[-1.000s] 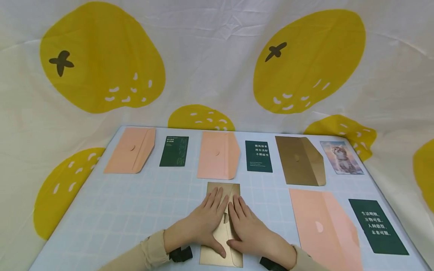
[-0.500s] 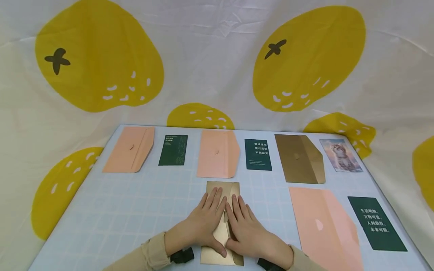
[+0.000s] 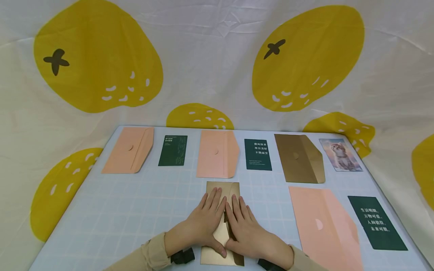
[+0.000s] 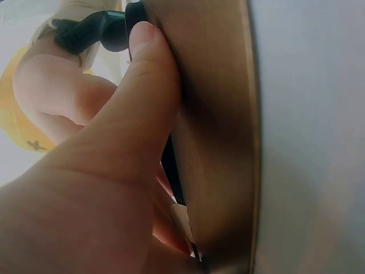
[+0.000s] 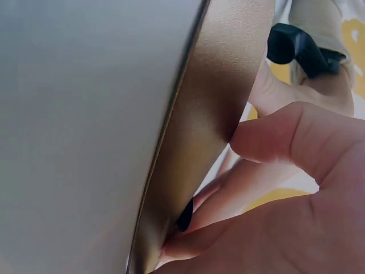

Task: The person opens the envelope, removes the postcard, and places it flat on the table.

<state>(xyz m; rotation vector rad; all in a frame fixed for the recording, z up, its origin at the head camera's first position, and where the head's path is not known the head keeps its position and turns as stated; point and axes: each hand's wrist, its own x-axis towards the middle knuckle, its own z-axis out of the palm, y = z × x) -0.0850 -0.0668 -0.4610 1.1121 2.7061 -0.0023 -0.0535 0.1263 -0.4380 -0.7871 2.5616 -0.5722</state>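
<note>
A gold envelope lies lengthwise at the front middle of the table, in the head view. My left hand rests on its left part, with fingers straight and the thumb held out. On the right side my right hand presses the folded-over flap with straight fingers, its thumb at the flap's edge. A dark gap shows along that edge between the hands. Both wrist views show the envelope's gold surface close up beside the thumbs. Much of the envelope is hidden under the hands.
Along the back lie two pink envelopes, two green cards, a brown-gold envelope and a kitten picture card. A larger-looking pink envelope and a green card lie at the right. A fruit-patterned cloth hangs behind.
My right hand has shifted slightly left with the flap's edge, and the dark gap by its thumb has widened. The left hand stays nearly still. The head view has shifted a little.
</note>
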